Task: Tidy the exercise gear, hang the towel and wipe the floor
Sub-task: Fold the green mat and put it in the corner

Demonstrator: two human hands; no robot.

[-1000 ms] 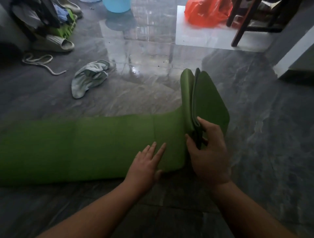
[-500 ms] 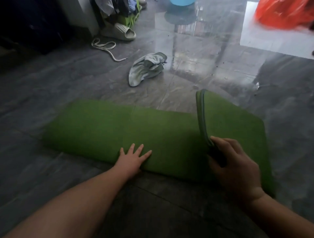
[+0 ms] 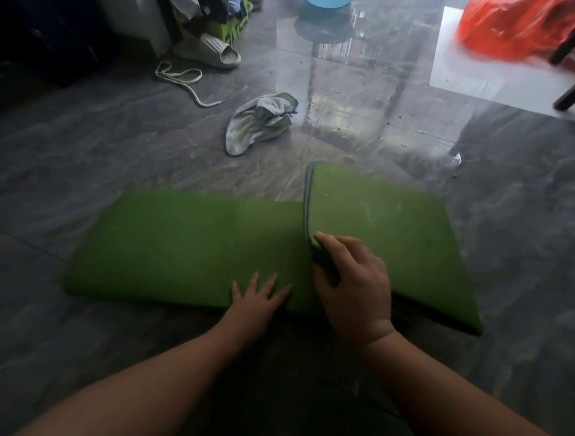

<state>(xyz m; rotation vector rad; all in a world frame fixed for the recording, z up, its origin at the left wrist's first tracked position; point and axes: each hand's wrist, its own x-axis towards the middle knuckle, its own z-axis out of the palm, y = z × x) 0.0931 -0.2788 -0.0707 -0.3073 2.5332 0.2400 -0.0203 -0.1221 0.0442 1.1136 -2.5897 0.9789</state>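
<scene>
On dark floor tiles point(image 3: 93, 174): green mat point(image 3: 174, 246) folded further than a second ago, stacked panels now laid flat rightward, right hand point(image 3: 351, 280) gripping their edge, left hand point(image 3: 258, 298) pressing flat, fingers spread; towel point(image 3: 258, 124) crumpled beyond, unhung.

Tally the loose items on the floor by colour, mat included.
Green: 2, the mat and a box
Pale grey-white: 3, the towel, a slipper, a cord
Blue: 1, a basin
Orange-red: 1, a bag
Total: 7
</scene>
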